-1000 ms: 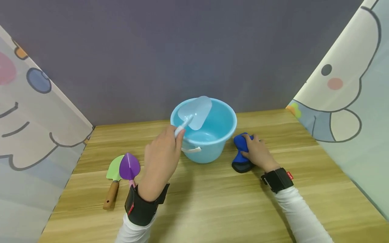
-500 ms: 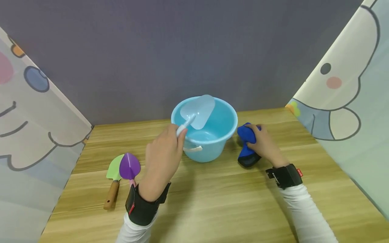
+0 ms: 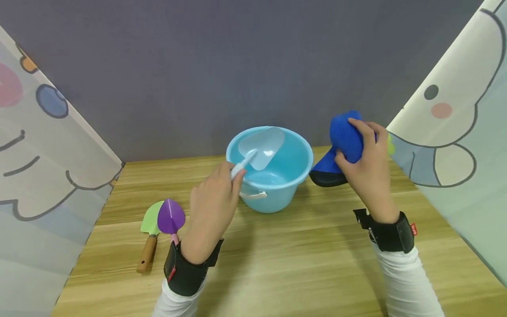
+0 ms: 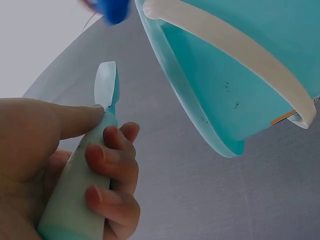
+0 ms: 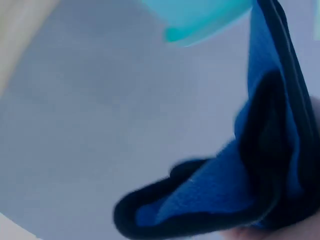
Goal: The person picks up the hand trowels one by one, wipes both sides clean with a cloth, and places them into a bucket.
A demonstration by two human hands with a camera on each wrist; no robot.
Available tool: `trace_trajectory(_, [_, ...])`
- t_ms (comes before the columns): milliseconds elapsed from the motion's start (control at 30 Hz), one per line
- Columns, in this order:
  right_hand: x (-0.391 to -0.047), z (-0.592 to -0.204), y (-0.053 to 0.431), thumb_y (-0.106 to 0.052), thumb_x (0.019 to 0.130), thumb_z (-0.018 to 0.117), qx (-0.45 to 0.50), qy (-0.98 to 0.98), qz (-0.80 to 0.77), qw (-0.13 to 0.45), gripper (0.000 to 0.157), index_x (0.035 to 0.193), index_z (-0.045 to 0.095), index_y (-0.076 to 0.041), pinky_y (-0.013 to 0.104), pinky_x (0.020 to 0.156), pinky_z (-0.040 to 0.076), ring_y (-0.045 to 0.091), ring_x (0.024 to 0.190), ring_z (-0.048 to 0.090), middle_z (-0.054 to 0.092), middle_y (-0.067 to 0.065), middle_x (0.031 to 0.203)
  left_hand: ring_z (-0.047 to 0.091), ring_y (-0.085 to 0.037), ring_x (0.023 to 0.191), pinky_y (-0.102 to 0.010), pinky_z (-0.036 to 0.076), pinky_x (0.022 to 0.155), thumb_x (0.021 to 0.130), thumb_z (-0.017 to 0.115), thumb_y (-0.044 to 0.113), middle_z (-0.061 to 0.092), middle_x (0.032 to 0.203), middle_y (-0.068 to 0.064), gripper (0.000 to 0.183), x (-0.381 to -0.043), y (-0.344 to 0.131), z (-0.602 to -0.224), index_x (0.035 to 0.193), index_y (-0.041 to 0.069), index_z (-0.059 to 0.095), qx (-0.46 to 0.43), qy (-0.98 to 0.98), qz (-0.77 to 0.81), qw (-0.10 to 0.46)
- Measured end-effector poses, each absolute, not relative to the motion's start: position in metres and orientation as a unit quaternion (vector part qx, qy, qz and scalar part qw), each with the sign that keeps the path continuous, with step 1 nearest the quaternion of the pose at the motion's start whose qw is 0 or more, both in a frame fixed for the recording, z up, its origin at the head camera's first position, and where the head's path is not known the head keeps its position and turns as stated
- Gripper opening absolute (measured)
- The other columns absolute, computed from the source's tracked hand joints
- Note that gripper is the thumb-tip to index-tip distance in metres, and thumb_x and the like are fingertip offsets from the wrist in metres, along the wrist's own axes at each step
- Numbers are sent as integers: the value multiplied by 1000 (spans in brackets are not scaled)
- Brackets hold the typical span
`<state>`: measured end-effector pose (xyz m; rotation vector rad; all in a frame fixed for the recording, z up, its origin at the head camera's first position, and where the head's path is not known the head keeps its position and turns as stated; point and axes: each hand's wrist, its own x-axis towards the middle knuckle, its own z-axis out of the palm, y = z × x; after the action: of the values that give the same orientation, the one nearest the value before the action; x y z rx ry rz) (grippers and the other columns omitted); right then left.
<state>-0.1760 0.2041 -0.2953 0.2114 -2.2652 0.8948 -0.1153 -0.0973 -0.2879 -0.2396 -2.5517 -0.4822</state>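
My left hand [image 3: 211,204] grips the pale handle of a light blue hand shovel [image 3: 263,147], whose broad blade is over the mouth of a light blue bucket [image 3: 273,200]. In the left wrist view the fingers curl round the shovel handle [image 4: 75,200], thumb along its top. To the right of the bucket, my right hand [image 3: 372,169] holds a bunched blue fabric piece with black edging [image 3: 346,136], raised above the table. The right wrist view shows folds of this blue fabric piece [image 5: 210,190]; its exact kind cannot be made out.
On the left of the wooden table [image 3: 285,264] lie a green trowel with a brown handle [image 3: 150,218] and a purple trowel with a pink handle [image 3: 171,216], partly overlapping. A white bail [image 3: 253,195] hangs at the bucket's front. A grey wall [image 3: 253,66] rises behind.
My right hand has lifted the blue fabric piece off the table, moving it up and to the right. The left hand and shovel stay nearly in place over the bucket.
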Motion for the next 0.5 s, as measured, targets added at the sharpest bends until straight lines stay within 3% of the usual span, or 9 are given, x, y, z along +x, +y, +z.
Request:
trace_trajectory(133, [-157,-275,182,-6,80,67,117,-829,376,397,62,137,50,-21,74,101,34,41,136,30,27,21,147,51,-21,48,-37,39,36,99,51,34,57,68,-7,33,-117,-95,-288,98,2,62,-89,-942,-174,273])
trace_trajectory(300, [-139,-259,152,-3,76,69,190,-799,359,443,54,128,57,-10,70,102,36,36,136,32,36,26,145,49,-21,48,-33,35,36,99,51,33,56,67,-7,33,-116,-95,-287,98,2,62,-92,-942,-171,272])
trace_trajectory(500, [-139,-268,129,-8,74,70,251,-800,309,450,51,125,64,-14,65,93,44,38,129,39,46,22,142,47,-18,44,-28,28,35,98,52,33,55,64,-6,32,-116,-92,-290,97,2,62,-103,-941,-161,278])
